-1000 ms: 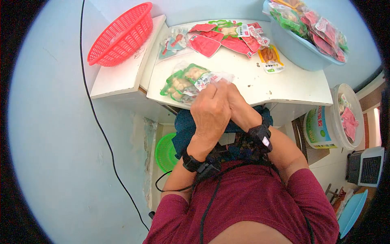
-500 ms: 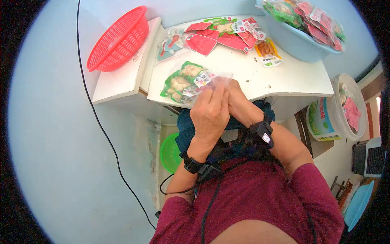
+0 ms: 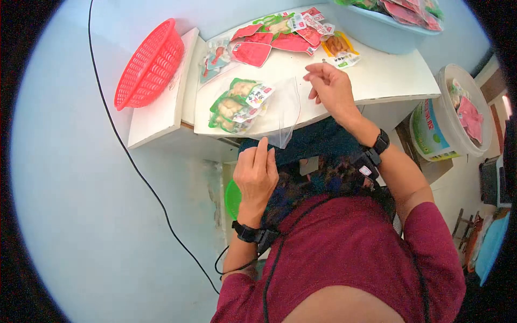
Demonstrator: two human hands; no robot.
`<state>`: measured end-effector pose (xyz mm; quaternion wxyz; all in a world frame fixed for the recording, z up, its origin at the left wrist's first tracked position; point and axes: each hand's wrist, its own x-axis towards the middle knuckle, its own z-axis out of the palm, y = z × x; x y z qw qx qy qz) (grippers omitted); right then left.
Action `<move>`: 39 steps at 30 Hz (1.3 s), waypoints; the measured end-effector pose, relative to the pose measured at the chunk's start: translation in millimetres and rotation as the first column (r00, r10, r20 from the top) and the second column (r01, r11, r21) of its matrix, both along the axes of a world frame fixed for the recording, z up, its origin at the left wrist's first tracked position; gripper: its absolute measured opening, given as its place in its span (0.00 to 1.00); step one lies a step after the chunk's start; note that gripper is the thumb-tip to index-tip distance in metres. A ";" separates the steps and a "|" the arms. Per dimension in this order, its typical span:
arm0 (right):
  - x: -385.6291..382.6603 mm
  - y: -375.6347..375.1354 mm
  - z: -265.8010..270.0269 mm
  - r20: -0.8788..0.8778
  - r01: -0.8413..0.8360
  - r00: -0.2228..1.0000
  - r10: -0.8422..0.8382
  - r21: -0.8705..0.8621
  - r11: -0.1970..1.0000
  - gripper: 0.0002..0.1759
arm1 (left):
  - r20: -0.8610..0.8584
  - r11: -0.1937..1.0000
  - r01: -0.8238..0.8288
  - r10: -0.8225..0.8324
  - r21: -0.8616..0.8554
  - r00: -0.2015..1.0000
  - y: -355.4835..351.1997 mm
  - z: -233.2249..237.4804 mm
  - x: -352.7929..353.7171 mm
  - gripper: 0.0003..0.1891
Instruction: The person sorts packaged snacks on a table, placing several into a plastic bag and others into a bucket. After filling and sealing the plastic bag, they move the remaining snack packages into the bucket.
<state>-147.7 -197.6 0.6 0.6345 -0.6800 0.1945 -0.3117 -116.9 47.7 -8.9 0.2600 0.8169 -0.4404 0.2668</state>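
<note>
A clear plastic bag [image 3: 284, 110] lies on the white table, its loose end hanging over the front edge. Inside it are green-edged packets [image 3: 230, 107] of pale food. My left hand [image 3: 255, 176] is just below that edge, beside the bag's hanging end, its fingers loosely bent and holding nothing I can see. Over the table to the right of the bag, my right hand [image 3: 333, 90] is open with fingers apart. Beyond it lie a yellow-edged packet [image 3: 339, 46] of brown food and several pink packets [image 3: 252, 53].
A red plastic basket [image 3: 149, 64] leans on the left side panel. Small blue-white packets [image 3: 215, 56] lie at the table's left. A light blue basin [image 3: 371, 32] of packets is at back right. A white bucket [image 3: 431, 129] stands right; a green basket [image 3: 232, 199] is below.
Both hands have let go of the bag's end and moved apart: the left down toward my body, the right up and rightward. The bag now lies with its end spread out.
</note>
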 end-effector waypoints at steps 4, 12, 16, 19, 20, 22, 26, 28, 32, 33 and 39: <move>10.0 -16.0 -18.8 0.126 0.059 0.992 0.006 -0.506 0.861 0.21 | 0.029 0.999 -0.034 0.033 0.020 0.999 10.6 -4.6 -3.8 0.18; 21.1 -19.6 -25.2 0.093 -0.049 0.979 0.180 -0.752 0.658 0.27 | 0.106 0.991 0.094 -0.103 0.094 0.989 0.5 1.6 -1.3 0.26; 23.3 -20.9 -28.0 0.076 -0.099 0.975 0.210 -0.694 0.713 0.22 | 0.245 0.987 0.080 -0.113 0.140 0.963 -20.4 4.9 0.7 0.22; 21.7 -20.0 -28.8 0.104 -0.062 0.975 0.198 -0.725 0.686 0.18 | 0.282 0.982 0.051 -0.101 0.181 0.954 -32.0 2.7 2.2 0.17; 21.6 -20.1 -29.2 0.114 -0.042 0.975 0.191 -0.751 0.659 0.17 | 0.292 0.981 0.040 -0.096 0.191 0.952 -34.6 1.9 3.0 0.15; 20.7 -20.2 -28.1 0.127 -0.017 0.975 0.184 -0.778 0.628 0.14 | 0.314 0.968 -0.015 -0.066 0.250 0.947 -35.2 4.8 1.6 0.12; 21.9 -18.9 -30.8 0.141 0.005 0.974 0.179 -0.798 0.603 0.09 | 0.298 0.977 -0.042 -0.023 0.211 0.954 -25.8 1.6 3.6 0.08; 21.4 -19.0 -30.7 0.152 0.027 0.975 0.161 -0.805 0.593 0.07 | 0.299 0.982 -0.047 -0.010 0.185 0.954 -21.1 4.1 2.8 0.07; 20.9 -18.6 -29.6 0.174 0.048 0.974 0.146 -0.784 0.619 0.05 | 0.315 0.981 -0.071 0.010 0.182 0.949 -10.6 10.2 5.5 0.05; 20.6 -19.9 -29.2 0.178 0.047 0.973 0.145 -0.774 0.632 0.06 | 0.304 0.980 -0.065 0.005 0.186 0.953 -7.7 12.9 6.8 0.05; 18.1 -21.7 -11.4 0.210 0.010 0.948 0.238 -0.770 0.638 0.05 | 0.233 0.990 0.064 -0.092 0.123 0.968 13.9 45.2 23.2 0.06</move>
